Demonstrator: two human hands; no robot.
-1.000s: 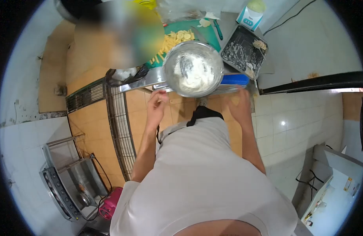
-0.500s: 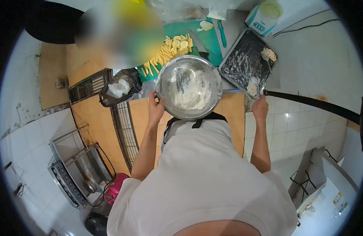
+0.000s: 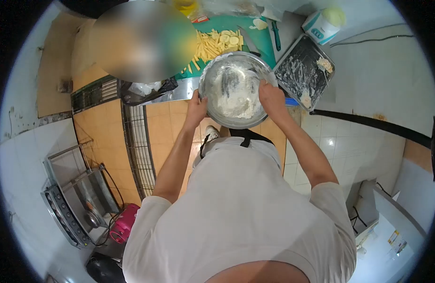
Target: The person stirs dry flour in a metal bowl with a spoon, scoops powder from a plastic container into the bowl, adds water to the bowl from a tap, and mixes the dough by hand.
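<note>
A round metal bowl (image 3: 236, 89) with white powder inside sits at the front edge of the counter, overlapping the green cutting board (image 3: 217, 23). My left hand (image 3: 196, 109) grips the bowl's left rim, fingers wrapped round it. On the bowl's right side, my right hand (image 3: 273, 98) is closed, its fingertips over the inside of the rim; what they pinch, if anything, is hidden. Pale cut strips and round slices (image 3: 217, 43) lie on the board behind the bowl, with a knife (image 3: 248, 41) beside them. To the right is a black tray (image 3: 303, 68) smeared with white.
A green-handled tool (image 3: 276, 37) lies behind the tray, near a white and blue appliance (image 3: 323, 26). A black plastic bag (image 3: 149, 90) hangs at the counter's left. A pink gas cylinder (image 3: 125, 223) and a metal stove (image 3: 69, 217) stand lower left. A blurred patch covers the upper left.
My right hand has moved left from the tray's near corner to the bowl's right rim. My left hand stays at the bowl's left side. The bowl appears slightly farther from my body.
</note>
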